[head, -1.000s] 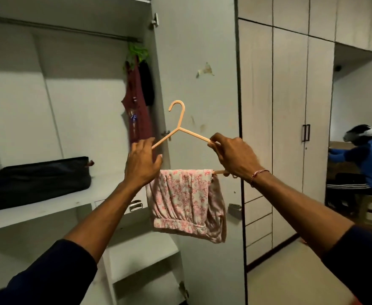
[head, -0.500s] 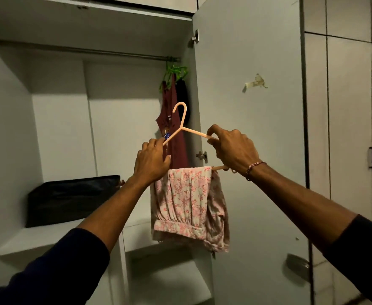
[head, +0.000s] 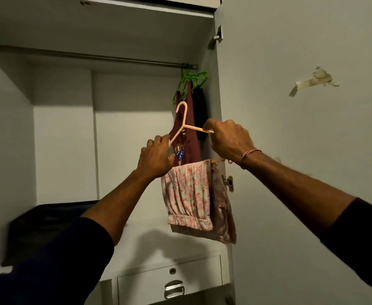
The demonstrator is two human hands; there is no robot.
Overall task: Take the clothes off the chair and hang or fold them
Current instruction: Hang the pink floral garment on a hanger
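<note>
Raised, peach hanger (head: 186,126) with floral shorts (head: 189,194) between both hands.

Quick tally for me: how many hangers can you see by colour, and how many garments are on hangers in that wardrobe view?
Peach hanger, held by left hand and right hand: 1
Green hangers on the rail: at least 2, exact number unclear
Floral garment on the peach hanger: 1
Maroon garment on the rail: 1
Black garment on the rail: 1
Total: at least 3 hangers, 3 garments

Pink floral garment (head: 188,194) on peach hanger (head: 184,126), held up inside wardrobe.
Garment folded over hanger's lower bar, hangs straight, gathered hem at bottom. Hanger hook upright, below rail, w/ both shoulder arms gripped by hands.
</note>
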